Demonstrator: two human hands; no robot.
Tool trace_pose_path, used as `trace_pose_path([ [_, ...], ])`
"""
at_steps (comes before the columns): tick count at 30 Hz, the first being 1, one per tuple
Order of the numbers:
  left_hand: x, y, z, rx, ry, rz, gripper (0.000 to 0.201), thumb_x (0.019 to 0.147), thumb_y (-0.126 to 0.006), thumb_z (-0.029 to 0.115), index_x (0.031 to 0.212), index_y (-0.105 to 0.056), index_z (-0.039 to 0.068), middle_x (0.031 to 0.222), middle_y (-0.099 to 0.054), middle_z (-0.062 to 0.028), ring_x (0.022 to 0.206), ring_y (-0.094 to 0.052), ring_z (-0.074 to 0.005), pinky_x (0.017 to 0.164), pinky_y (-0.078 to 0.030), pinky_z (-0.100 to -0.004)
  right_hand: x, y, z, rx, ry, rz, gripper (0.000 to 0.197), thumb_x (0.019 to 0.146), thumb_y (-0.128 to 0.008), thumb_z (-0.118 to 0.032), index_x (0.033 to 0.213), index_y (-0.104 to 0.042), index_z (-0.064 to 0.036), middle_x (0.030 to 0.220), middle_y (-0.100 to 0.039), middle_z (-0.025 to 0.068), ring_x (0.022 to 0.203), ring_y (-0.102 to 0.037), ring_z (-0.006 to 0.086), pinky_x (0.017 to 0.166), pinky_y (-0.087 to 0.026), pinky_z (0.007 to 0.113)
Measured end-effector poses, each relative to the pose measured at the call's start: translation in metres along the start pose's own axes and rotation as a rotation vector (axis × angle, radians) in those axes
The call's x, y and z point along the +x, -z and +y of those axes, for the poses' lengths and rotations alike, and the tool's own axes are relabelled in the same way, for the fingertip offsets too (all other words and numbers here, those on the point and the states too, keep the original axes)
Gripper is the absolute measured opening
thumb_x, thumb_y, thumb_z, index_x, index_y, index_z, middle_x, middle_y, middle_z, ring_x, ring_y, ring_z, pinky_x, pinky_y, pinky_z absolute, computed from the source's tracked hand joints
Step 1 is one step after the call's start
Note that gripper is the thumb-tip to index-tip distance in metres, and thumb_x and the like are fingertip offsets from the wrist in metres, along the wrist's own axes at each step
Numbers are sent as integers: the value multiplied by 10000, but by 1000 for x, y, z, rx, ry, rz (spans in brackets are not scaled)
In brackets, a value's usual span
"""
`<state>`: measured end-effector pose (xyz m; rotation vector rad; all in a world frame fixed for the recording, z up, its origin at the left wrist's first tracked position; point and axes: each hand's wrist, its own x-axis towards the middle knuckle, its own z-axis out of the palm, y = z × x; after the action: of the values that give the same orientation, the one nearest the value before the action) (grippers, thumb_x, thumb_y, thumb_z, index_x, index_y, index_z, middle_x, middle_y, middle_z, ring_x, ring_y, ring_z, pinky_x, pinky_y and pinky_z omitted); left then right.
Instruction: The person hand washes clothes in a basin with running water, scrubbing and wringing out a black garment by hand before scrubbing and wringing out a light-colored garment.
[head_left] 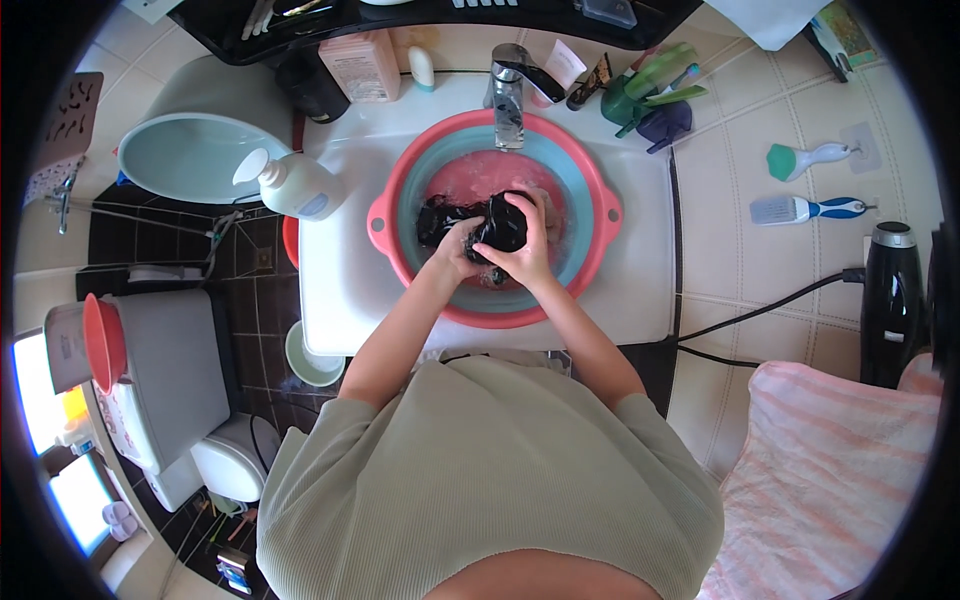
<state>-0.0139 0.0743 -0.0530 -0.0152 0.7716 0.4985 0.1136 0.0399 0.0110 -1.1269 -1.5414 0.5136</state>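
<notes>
— What do we have at the middle here?

— A black garment (470, 222), soaked and crumpled, soft cloth bunched into a glossy wet lump. It lies in a round plastic basin (600, 215) with a pink rim and a teal inner wall, water pooled at the bottom.

— And where does the cloth sit against our hands?

— Right between them. Our left hand (455, 250) is curled under and against the left part of the bundle, fingers closed into the fabric. Our right hand (525, 240) lies over the top, fingers bent and clamped down on the cloth. Both hands are pressed toward each other with the garment squeezed between; a loose tail of it trails off to the left in the water.

— What surrounds the basin?

— It rests on a smooth white counter (640, 290), under a shiny metal faucet (510, 90). Just beside it on the left lies a white squeeze bottle (300, 185) on its side. Well apart on the right, two brushes (805, 208) hang on the cream tiled wall.
</notes>
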Motion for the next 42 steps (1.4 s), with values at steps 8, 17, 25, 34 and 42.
trace_pose_path([
  [8,-22,-60,-15,-9,-708,239,241,705,-508,-61,917,-520,53,848,-564,-84,756,-566,-207,609,-460,-283,-1,-23,-11,227,-396,472,392,645,-763,-85,943,-515,-25,920,-558,74,839,-543,186,770,-428,288],
  [17,-21,-66,-25,755,-1238,286,214,658,-551,-33,868,-546,10,814,-584,-73,739,-570,-190,661,-461,-310,-13,-27,22,1243,-1103,582,165,794,-515,-70,955,-540,-48,900,-596,68,822,-593,191,735,-483,306],
  [25,-3,-46,-39,760,-1060,249,232,680,-535,-39,904,-556,20,835,-585,-56,772,-563,-166,698,-453,-292,-38,-15,52,1045,-1152,623,205,703,-615,-74,891,-534,-62,812,-579,64,712,-604,188,631,-503,316],
  [34,-29,-9,7,552,142,-24,589,848,-438,517,1213,-473,55,1169,-541,-172,847,-636,-252,765,-502,-374,-19,24,44,556,-895,608,465,730,-663,-104,1154,-473,-80,1088,-510,45,1002,-497,167,891,-375,289],
  [42,-51,-27,44,1506,141,61,553,872,-417,492,859,-652,-8,653,-650,-127,570,-639,-218,557,-533,-333,-45,24,119,-141,-610,-7,638,767,-630,-248,1296,-329,-57,1246,-427,221,1187,-399,347,971,-335,382],
])
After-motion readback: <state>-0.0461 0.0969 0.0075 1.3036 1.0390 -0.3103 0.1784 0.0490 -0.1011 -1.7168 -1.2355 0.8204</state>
